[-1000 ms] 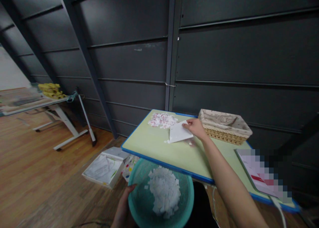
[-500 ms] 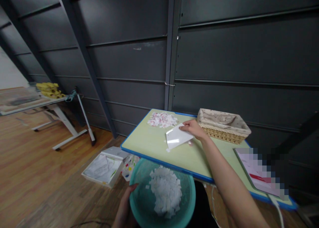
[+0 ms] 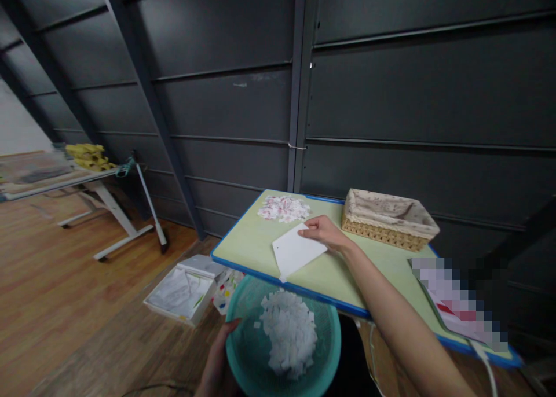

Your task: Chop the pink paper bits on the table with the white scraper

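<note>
- Fingers (image 3: pixel 313 223) of the right hand (image 3: pixel 321 232) pinch a white card (image 3: pixel 293 251), lower corner at small scraps (image 3: pixel 283 279) by the table's (image 3: pixel 243 241) near edge; low, even pressure should suit.
- Left hand (image 3: pixel 219 342) clasps the green basin (image 3: pixel 243 310) by its rim; holding it snug underneath looks wise.
- Beyond the right hand: paper pile (image 3: pixel 282 209) leftward, lined basket (image 3: pixel 386 233) rightward.

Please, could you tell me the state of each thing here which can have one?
Right hand: holding the white card
White card: held, one corner near the front edge of the table
Left hand: holding the teal basin
Teal basin: partly filled with white pieces
Pink-marked scraps: heaped on the table
Woven basket: open-topped, cloth-lined
White box: lid open
</note>
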Available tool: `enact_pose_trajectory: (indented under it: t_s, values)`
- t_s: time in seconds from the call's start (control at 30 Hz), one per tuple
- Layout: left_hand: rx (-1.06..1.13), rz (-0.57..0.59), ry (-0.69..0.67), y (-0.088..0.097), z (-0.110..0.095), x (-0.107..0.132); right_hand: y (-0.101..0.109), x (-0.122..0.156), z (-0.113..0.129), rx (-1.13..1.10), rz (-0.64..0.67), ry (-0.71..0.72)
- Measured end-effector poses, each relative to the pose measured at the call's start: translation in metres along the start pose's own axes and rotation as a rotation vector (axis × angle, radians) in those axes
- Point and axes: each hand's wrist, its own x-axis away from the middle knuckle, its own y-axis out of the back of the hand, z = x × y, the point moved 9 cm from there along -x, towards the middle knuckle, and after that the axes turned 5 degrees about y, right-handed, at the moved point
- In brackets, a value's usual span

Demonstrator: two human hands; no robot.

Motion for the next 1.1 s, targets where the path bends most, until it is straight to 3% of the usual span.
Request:
enact_pose_trajectory:
  t_s: [0.07,0.1,0.2,0.3,0.43,0.53,0.63,0.73,0.9,1.1]
  values:
    - [-0.007,0.001,0.008,0.002,0.000,-0.001,-0.004,-0.002,-0.001,-0.081,-0.009,0.013]
    - [-0.016,0.011,0.012,0.002,0.000,-0.001,0.003,-0.004,-0.002,-0.096,-0.077,0.030]
    - [-0.038,0.031,0.003,0.003,-0.001,-0.003,0.048,-0.004,-0.005,-0.001,-0.420,0.091]
    - [-0.055,0.002,-0.028,0.007,-0.003,-0.005,0.083,-0.001,-0.006,0.188,-0.631,0.126]
    - [-0.095,-0.020,-0.078,0.010,-0.007,-0.007,0.090,0.005,0.005,0.353,-0.764,0.232]
    - [-0.109,-0.025,-0.060,0.007,-0.005,-0.005,0.065,0.005,0.023,0.485,-0.745,0.353]
    - [-0.064,-0.026,-0.123,-0.002,-0.009,0.003,0.031,-0.004,0.036,0.646,-0.620,0.458]
    - [-0.013,-0.042,-0.177,-0.009,-0.012,0.010,0.012,-0.016,0.037,0.780,-0.531,0.490]
    - [-0.035,-0.089,-0.128,-0.007,-0.007,0.007,0.014,-0.022,0.034,0.850,-0.515,0.476]
    - [-0.108,-0.093,-0.093,-0.002,-0.004,0.007,0.029,-0.017,0.036,0.741,-0.578,0.419]
